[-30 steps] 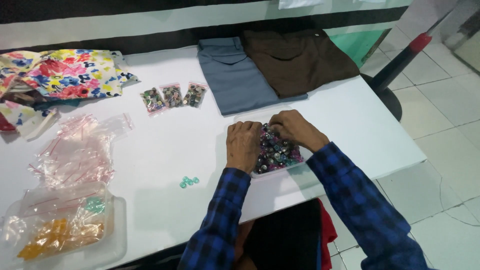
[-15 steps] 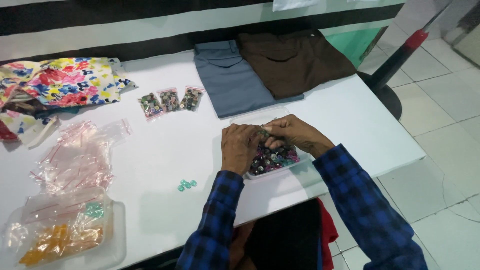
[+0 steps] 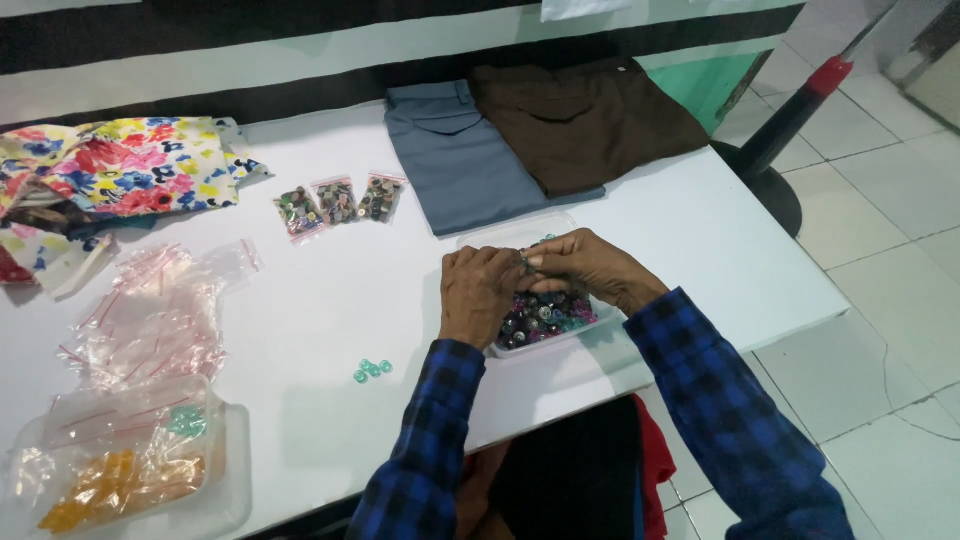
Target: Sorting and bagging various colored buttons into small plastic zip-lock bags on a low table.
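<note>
Pinching small button point(image 3: 524, 262) between both grips, above button tray point(image 3: 560, 322).

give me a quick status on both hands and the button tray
Left hand and right hand together over button tray, pinching something small, too small to tell. Few green buttons loose on table. Nothing in the way.

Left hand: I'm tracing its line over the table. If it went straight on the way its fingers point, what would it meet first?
Most likely the right hand: the left hand has its fingertips already meeting it above the tray of buttons. Depth is hard to judge.
</note>
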